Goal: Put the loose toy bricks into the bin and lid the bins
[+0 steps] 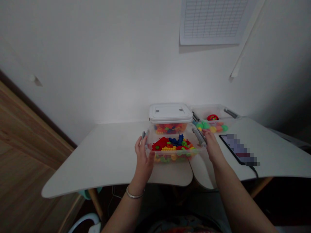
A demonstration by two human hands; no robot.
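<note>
A clear plastic storage box (173, 152) without a lid is between my two hands, over the near part of the white table. Inside it lie colourful toy pieces (170, 145) in red, blue, yellow and green. My left hand (143, 153) wraps around the box's left end, fingers at the grey latch and thumb on the near side. At the right end, my right hand (211, 142) closes on the box by the other grey latch. Whether the box rests on the table or is slightly raised, I cannot tell.
Behind stands another box with a white lid (170, 112) and orange pieces inside. To its right is an open clear box (218, 111) with coloured balls. A phone (236, 149) with a cable lies on the white table (109, 155). A printed grid sheet (213, 19) hangs on the wall.
</note>
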